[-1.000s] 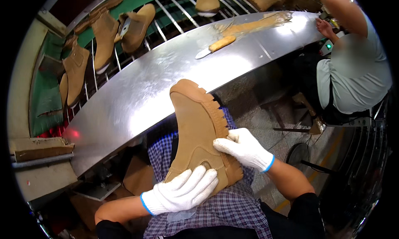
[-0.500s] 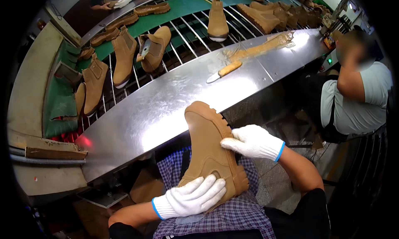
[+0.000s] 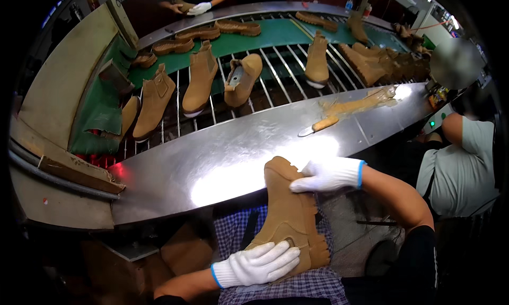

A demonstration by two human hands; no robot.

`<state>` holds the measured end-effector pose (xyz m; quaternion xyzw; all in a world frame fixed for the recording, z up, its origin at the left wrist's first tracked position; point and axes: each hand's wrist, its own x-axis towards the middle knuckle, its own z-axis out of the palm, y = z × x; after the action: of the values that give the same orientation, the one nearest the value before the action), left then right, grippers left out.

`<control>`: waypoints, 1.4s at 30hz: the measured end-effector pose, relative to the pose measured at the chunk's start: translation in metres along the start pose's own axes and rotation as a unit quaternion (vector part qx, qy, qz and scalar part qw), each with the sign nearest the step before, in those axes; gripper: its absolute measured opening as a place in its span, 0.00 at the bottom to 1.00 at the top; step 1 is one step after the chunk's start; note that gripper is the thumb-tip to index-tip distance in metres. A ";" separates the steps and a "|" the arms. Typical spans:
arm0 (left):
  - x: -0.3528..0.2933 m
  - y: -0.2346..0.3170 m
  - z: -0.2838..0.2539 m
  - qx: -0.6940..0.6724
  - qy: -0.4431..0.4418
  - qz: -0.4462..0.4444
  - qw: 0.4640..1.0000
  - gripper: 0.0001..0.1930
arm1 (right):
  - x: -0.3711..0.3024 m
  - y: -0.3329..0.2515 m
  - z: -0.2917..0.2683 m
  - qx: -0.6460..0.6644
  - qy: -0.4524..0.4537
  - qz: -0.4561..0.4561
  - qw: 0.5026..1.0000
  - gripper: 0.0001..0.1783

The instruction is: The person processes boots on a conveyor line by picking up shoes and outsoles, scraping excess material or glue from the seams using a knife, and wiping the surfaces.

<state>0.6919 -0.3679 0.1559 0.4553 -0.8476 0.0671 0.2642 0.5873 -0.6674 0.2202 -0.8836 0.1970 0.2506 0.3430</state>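
A tan ankle boot (image 3: 282, 212) with a chunky lugged sole lies on its side over my lap, toe pointing away toward the metal bench. My left hand (image 3: 260, 265), in a white knit glove with a blue cuff, rests over the boot's shaft with its fingers stretched together, keeping hold of it; its thumb is hidden. At the sole edge near the toe, my right hand (image 3: 330, 174), gloved the same way, grips the boot with its thumb over the side. A knife (image 3: 319, 127) with a yellowish handle lies on the bench beyond.
The curved metal bench (image 3: 254, 151) runs in front of me, with a brown glue-like smear (image 3: 358, 103) on it. Several boots (image 3: 200, 85) stand on a bar rack behind, and soles (image 3: 237, 28) lie on a green belt. A person (image 3: 458, 167) sits at the right; others work across.
My right hand has moved along the sole toward the toe. The boot's toe now overlaps the bench edge less. My view has shifted, so the bench and rack appear lower and farther right.
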 end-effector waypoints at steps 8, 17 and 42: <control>-0.016 -0.055 -0.074 -0.152 0.170 -0.212 0.950 0.29 | 0.085 0.020 -0.013 -0.120 0.327 -0.031 0.937 0.28; -0.133 -0.115 -0.094 -0.009 0.163 -0.690 0.705 0.32 | 0.063 0.194 -0.007 -0.314 0.431 0.009 0.846 0.20; -0.095 -0.157 -0.071 0.108 0.084 -0.487 0.862 0.48 | 0.083 -0.143 0.007 -0.203 0.182 -0.112 0.955 0.23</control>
<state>0.8886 -0.3632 0.1482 0.8287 -0.4797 0.0587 0.2823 0.7254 -0.5788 0.2401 -0.9817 0.1009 0.0798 0.1404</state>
